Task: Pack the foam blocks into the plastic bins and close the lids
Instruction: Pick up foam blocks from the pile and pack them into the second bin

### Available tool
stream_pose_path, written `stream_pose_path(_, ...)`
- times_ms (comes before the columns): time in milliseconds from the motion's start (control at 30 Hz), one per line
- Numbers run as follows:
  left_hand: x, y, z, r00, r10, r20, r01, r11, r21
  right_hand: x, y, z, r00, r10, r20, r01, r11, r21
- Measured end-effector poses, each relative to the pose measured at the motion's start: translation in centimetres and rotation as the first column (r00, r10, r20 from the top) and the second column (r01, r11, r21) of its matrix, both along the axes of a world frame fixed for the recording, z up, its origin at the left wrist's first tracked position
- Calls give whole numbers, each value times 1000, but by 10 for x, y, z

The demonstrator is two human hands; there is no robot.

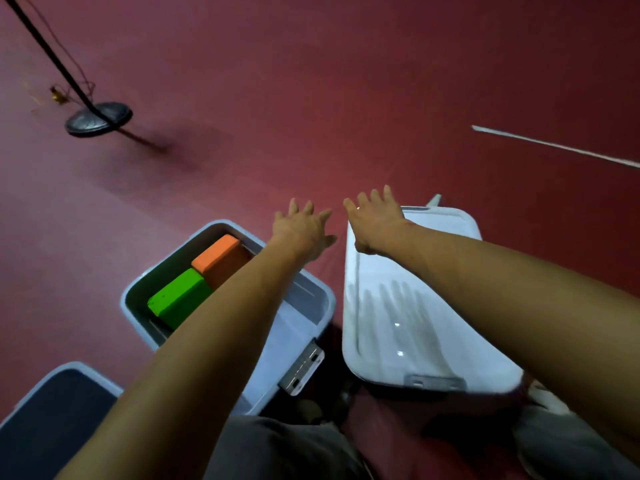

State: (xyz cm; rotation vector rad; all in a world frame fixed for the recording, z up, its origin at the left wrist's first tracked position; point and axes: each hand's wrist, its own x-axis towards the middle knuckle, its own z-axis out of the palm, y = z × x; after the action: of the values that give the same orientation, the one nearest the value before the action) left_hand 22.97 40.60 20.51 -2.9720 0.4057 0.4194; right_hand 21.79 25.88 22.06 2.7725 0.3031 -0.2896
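Observation:
An open pale blue plastic bin (313, 299) stands on the red floor in the middle of the view. Inside it lie an orange foam block (218, 256) and a green foam block (176, 294), side by side. To its right stands a second bin with its white lid (401, 317) on top. My left hand (301, 228) reaches forward past the open bin's far right corner, fingers spread, holding nothing. My right hand (375, 220) stretches out over the far left corner of the lidded bin, fingers straight and empty.
A third bin (52, 396) with a dark inside sits at the bottom left. A black stand with a round base (98, 119) and a slanted pole is at the far left. A white line (554, 145) crosses the floor at right. My knees show at the bottom.

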Motion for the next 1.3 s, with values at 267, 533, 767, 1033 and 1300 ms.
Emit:
stream_pose_path(267,-40,-152,59,969,-228,94,227,974,19,-64,-132,52,982,-176,69,175,984,20)
stream_pose_path(533,-108,-284,97,916,-365,165,369,929,12,-152,-268,72,941,-318,117,318,948,26)
stream_pose_path(767,-175,-390,113,864,-475,167,469,880,77,-243,-362,75,888,-440,132,427,897,116)
stream_pose_path(1033,-285,-544,99,704,-699,122,692,715,102,-366,-482,63,752,-647,126,627,761,167)
stream_pose_path(1300,-413,-651,30,545,-838,10,838,545,24,-518,-571,1,620,-784,25,771,615,164)
